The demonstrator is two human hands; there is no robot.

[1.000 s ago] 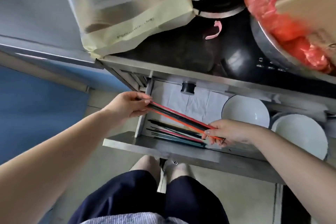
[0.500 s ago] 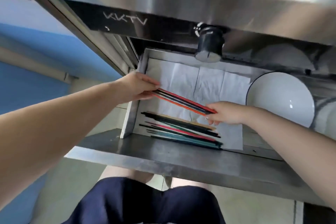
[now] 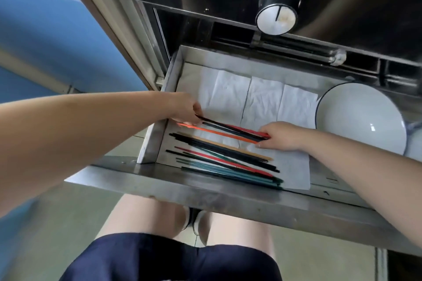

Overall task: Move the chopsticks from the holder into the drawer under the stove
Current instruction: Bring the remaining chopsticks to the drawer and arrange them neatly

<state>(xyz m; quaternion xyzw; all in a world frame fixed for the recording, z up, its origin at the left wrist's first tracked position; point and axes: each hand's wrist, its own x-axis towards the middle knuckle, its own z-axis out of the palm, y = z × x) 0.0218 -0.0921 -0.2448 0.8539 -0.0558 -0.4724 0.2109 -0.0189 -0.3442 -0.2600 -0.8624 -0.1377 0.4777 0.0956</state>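
Observation:
A steel drawer (image 3: 228, 191) stands pulled out under the stove, lined with white paper (image 3: 262, 98). Both hands hold one bundle of orange, red and black chopsticks (image 3: 228, 131) low over the paper. My left hand (image 3: 185, 108) pinches the bundle's left end and my right hand (image 3: 279, 136) grips its right end. Several more chopsticks (image 3: 223, 162), black, red, teal and tan, lie in a row nearer the drawer's front. The holder is out of view.
A white bowl (image 3: 360, 121) sits in the drawer's right part, with another white dish just showing at the right edge. The stove's black knob (image 3: 277, 7) juts out above the drawer. My legs are below the drawer front. A blue wall is at left.
My head has dropped lower and closer, so the stove top has left the view. Both hands have brought the chopstick bundle down into the drawer, close behind the row lying there.

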